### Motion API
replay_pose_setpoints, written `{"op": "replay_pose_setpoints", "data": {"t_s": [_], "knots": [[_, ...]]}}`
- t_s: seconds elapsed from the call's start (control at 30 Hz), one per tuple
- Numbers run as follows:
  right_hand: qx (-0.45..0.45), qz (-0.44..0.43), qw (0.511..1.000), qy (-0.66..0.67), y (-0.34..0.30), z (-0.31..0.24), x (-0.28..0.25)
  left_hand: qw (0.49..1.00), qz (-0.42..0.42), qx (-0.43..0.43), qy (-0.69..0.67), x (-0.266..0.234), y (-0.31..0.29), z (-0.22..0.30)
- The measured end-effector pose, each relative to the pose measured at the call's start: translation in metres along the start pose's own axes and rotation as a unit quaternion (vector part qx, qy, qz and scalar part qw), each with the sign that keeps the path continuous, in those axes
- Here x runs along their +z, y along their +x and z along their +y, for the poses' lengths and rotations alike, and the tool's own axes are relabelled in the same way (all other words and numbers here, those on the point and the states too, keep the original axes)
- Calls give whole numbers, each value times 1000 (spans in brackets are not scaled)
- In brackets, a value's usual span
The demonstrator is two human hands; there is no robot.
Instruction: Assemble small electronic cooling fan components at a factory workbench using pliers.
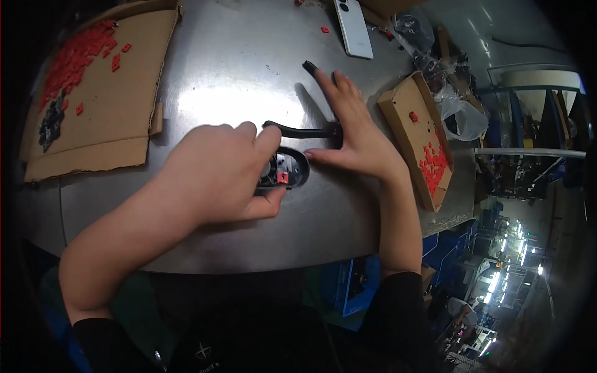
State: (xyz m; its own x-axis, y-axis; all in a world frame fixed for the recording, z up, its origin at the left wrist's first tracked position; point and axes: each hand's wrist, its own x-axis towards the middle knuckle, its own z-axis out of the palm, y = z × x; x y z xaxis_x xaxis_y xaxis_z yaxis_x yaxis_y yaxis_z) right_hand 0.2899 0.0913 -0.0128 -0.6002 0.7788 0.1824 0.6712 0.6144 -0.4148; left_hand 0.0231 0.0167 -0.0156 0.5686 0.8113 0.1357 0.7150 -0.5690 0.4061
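Note:
My left hand [227, 168] is closed round the left side of a black oval plastic housing [303, 169], its thumb along the near edge. A small red plastic piece [283, 177] sits inside the housing, which lies low over the metal table. Beyond it stretches a curved black lever [305, 132], from my left fingertips to the palm of my right hand; whether it joins the housing I cannot tell. My right hand [357, 127] is open with fingers spread, the thumb tip at the housing's right end. One right fingertip wears a black cover.
A cardboard tray [118, 124] at left bears many red pieces and some black ones. On the right stands a cardboard box [398, 115] with red pieces. A white phone [354, 31] lies at the back, near clear plastic bags [463, 115]. A blue crate [357, 286] is below the table's front edge.

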Motion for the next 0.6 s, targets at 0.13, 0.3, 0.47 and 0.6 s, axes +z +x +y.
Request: {"op": "replay_pose_setpoints", "data": {"t_s": [0.13,0.3,0.47,0.6], "knots": [[-7,27,999,-46,15,1,15,998,-65,10,-10,0,-6,19],[51,68,996,9,19,-20,8,999,-33,33,-11,6,-15,30],[35,46,990,-131,-2,-19,3,999,-14,31,2,7,-15,40],[-46,125,923,360,-5,-12,-24,998,-57,-6,-14,5,-18,41]]}}
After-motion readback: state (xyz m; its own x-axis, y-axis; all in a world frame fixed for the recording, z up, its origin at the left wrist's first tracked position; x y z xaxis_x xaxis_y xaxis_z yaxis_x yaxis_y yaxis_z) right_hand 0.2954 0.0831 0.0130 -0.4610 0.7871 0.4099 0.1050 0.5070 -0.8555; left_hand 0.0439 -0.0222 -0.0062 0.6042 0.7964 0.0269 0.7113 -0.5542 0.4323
